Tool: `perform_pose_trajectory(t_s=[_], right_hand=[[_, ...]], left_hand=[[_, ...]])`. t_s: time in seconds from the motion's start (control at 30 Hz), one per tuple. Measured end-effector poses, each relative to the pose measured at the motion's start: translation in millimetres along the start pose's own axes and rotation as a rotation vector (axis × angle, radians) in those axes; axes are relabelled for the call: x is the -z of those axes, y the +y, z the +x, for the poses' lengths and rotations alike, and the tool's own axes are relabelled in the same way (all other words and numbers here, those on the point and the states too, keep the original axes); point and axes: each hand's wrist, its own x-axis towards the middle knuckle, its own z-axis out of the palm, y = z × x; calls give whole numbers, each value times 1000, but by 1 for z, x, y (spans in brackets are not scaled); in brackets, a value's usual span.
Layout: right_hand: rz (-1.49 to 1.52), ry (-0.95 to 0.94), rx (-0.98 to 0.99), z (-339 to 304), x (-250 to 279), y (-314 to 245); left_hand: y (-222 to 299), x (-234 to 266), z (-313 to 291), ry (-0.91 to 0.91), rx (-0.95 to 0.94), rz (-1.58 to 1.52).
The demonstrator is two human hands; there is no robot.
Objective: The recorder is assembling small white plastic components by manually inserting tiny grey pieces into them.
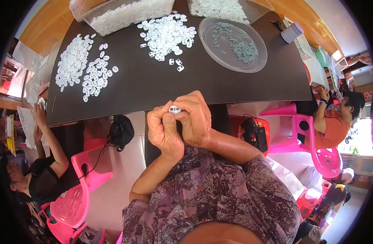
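Close in front of my body, just off the table's near edge, both hands hold one small white oval plastic piece with two holes (175, 110). My left hand (165, 131) pinches its left side between thumb and fingers. From the right, my right hand (195, 120) closes its thumb and forefinger on the same piece. Its holed face shows; my fingers cover its edges. On the dark table (141, 89) ahead lies a big heap of white holed pieces (166, 36), with a few loose ones (178, 65) nearer me. Two heaps of white oval pieces (72, 61) (97, 77) spread at the left.
A round clear plastic lid (207, 44) at the right holds tiny grey-green slender pieces (244, 51). Two clear tubs (105, 30) (257, 12) of white parts stand at the back. A grey cylinder (292, 32) stands far right. People sit on pink chairs (68, 207) both sides.
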Motion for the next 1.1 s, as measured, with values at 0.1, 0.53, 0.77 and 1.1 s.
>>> perform_pose_trajectory(t_s=[0.1,0.53,0.77,1.1], right_hand=[[21,20,12,1,-4,0],[35,9,17,-2,-10,12],[7,14,-19,3,-2,9],[-220,53,-128,73,66,58]], left_hand=[[3,-3,0,41,-25,16],[-6,-3,6,50,-9,81],[-6,-1,7,32,35,55],[169,49,56,-352,-687,686]])
